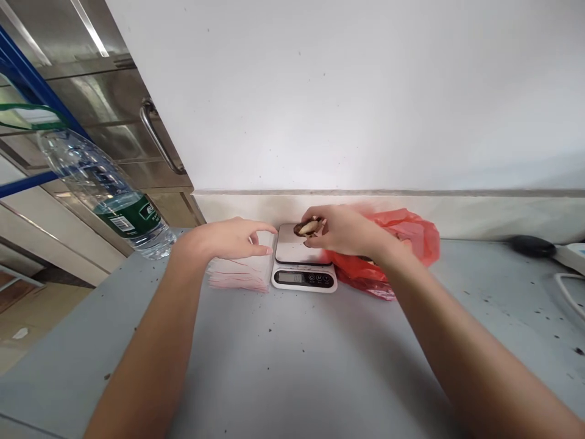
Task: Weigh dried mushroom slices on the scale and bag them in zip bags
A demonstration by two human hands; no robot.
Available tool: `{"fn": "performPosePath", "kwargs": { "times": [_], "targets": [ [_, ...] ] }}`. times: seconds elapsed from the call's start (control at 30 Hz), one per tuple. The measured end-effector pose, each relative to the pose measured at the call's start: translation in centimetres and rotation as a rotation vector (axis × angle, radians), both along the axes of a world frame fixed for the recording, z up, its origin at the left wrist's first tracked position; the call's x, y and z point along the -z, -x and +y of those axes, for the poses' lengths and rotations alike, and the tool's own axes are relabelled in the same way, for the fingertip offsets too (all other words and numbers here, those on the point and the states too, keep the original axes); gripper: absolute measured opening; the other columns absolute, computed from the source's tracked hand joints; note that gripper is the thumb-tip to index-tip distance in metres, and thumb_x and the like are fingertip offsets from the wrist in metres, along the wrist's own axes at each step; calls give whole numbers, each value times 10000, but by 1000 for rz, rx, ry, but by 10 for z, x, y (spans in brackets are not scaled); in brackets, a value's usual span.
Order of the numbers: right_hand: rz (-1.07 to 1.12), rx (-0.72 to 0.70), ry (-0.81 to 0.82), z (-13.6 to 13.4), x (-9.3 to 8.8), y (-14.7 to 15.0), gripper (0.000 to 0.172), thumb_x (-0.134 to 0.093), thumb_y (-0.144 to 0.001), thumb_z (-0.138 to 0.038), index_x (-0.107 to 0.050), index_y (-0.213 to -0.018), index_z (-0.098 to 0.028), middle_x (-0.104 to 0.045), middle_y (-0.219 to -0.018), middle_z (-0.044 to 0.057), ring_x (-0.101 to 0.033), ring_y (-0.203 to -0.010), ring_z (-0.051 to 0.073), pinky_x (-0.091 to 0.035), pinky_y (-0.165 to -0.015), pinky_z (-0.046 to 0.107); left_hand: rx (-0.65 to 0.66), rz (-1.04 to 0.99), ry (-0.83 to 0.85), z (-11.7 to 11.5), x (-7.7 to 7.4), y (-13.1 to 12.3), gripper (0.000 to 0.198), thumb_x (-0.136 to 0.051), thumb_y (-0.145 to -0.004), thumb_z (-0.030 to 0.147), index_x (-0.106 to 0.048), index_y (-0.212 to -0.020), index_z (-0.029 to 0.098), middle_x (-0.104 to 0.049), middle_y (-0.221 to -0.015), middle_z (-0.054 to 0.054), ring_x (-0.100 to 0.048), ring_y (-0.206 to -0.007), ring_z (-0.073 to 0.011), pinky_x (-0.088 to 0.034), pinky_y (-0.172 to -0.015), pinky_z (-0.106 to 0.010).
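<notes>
Over the platform of a white digital kitchen scale (305,278), my right hand (340,230) pinches a brown mushroom with a pale stem (309,228). Its fingertips are close to the platform, and whether the mushroom touches it I cannot tell. My left hand (237,236) hovers at the scale's left side, thumb and fingers apart, with nothing in it. Beneath that hand lies a stack of clear plastic bags with red edges (240,275). A red plastic bag (418,238) rests right of the scale, partly hidden behind my right hand and forearm.
A large water bottle with a green label (125,213) stands at the grey table's (283,378) left edge. A white wall (347,110) closes off the back. At far right are a black object (532,246) and a white cable (567,292). Dark crumbs dot the table.
</notes>
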State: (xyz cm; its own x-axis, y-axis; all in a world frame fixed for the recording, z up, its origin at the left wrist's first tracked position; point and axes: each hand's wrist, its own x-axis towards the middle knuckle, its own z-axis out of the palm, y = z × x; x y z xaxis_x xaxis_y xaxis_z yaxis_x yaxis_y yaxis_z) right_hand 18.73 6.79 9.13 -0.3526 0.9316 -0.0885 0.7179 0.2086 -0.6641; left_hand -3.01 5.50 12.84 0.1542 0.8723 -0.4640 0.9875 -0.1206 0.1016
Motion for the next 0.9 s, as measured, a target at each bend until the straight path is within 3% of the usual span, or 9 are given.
{"fn": "performPosePath", "kwargs": {
  "times": [0.2, 0.3, 0.37, 0.47, 0.57, 0.7, 0.77, 0.83, 0.9],
  "targets": [
    [-181, -57, 64, 9, 20, 17, 521, -698, -741, -51, -727, -1223, -246, -788, -1103, 43, -707, -864, 206, -476, -647, 251, 37, -13, 57, 9, 9, 1, 706, -524, -917, 632, -409, -1591, 455, -609, -1519, -21, -637, -1251, -328, -514, -1002, -433],
    [-196, -59, 53, 8, 17, 12, 731, -700, -777, -76, -596, -1466, -296, -776, -1162, 39, -706, -848, 198, -479, -650, 253, 30, -29, 63, 10, 11, 1, 721, -528, -910, 651, -400, -1593, 457, -585, -1545, -18, -630, -1266, -327, -505, -1026, -440],
    [-207, -27, -2, 5, 10, 7, 663, -695, -845, -155, -580, -1485, -281, -771, -1166, 57, -707, -893, 206, -492, -699, 261, 26, -31, 60, 9, 10, 1, 720, -522, -915, 653, -394, -1596, 458, -583, -1548, -19, -631, -1266, -325, -502, -1032, -442],
    [-211, 82, -127, 0, -4, -6, 341, -659, -908, -282, -711, -1242, -245, -763, -1113, 76, -696, -910, 215, -496, -690, 274, 23, -9, 42, 8, 8, 4, 683, -498, -940, 627, -388, -1595, 470, -591, -1541, -10, -647, -1243, -316, -510, -1017, -442],
    [-302, 171, -114, -4, -17, -23, 60, -649, -874, -279, -688, -839, -249, -706, -836, 23, -601, -647, 163, -416, -540, 278, 17, 14, 20, 8, 7, 6, 660, -481, -956, 594, -383, -1598, 477, -592, -1541, 2, -649, -1244, -306, -509, -1016, -427],
    [-574, 176, 109, -3, -24, -47, 443, -613, -811, -222, -298, -499, -229, -358, -500, -21, -278, -447, 109, -210, -474, 311, 6, 21, 9, 9, 8, 7, 682, -501, -938, 599, -384, -1599, 477, -589, -1546, 2, -644, -1257, -307, -503, -1027, -419],
    [-621, 150, 169, 0, -22, -55, 398, -604, -778, -194, -323, -498, -230, -397, -496, -8, -343, -459, 128, -246, -479, 312, 6, 21, 15, 8, 8, 5, 676, -501, -938, 607, -393, -1593, 477, -594, -1540, -3, -648, -1249, -308, -504, -1025, -427],
    [-556, 192, 102, 4, -18, -61, 112, -624, -759, -218, -579, -666, -260, -598, -624, 17, -543, -561, 194, -370, -506, 317, 16, 15, 22, 7, 7, 2, 662, -498, -940, 617, -412, -1580, 473, -607, -1525, -7, -654, -1236, -306, -506, -1021, -433],
    [-440, 287, -44, 8, -14, -65, 367, -650, -753, -262, -694, -1116, -304, -753, -930, 56, -694, -808, 278, -495, -604, 341, 26, 9, 24, 6, 7, 0, 652, -497, -941, 622, -423, -1571, 472, -618, -1509, -6, -657, -1230, -306, -509, -1016, -435]
  ]
}}
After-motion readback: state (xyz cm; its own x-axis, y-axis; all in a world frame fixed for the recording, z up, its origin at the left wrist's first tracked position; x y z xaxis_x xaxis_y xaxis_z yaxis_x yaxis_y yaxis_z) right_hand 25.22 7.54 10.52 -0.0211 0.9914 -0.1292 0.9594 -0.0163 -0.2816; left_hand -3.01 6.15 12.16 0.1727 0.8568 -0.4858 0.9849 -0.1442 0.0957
